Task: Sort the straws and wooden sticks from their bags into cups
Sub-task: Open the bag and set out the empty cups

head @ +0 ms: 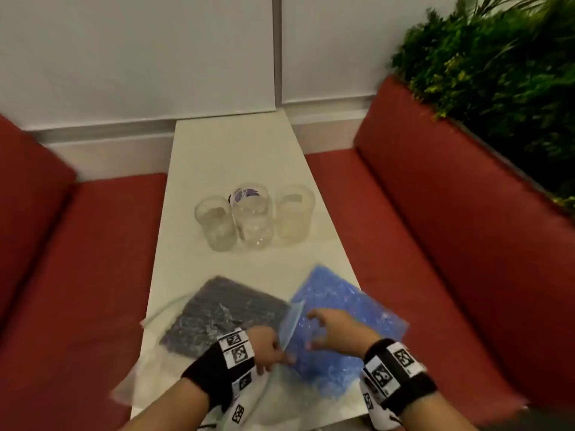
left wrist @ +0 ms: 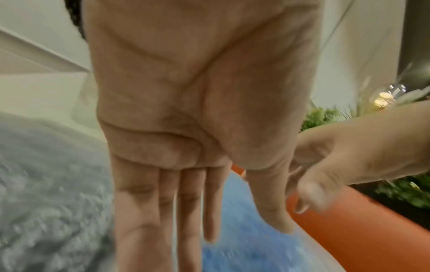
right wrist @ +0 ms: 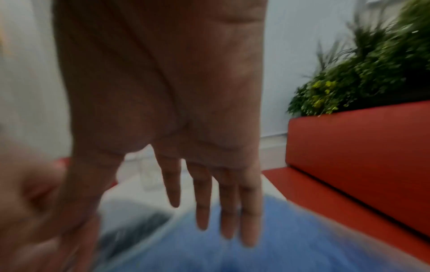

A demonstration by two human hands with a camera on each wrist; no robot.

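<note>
Setting: we look down at a narrow white surface between red bench seats, greenery to the right.
Cups: three clear cups stand in a row mid-surface, nothing in them.
Bags: a bag of blue straws lies near us on the right; a bag of dark straws sits just left of it. We cannot pick out wooden sticks.
Left hand: we seem to pinch the blue bag's clear plastic edge, though motion blur leaves this uncertain.
Right hand: fingers spread and relaxed above the blue bag, grasping nothing.
Handling: we judge the bag light, soft, crinkly and slippery; the straws inside are stiff but crushable. We would grip the open film edge, then draw straws out in a bundle.
</note>
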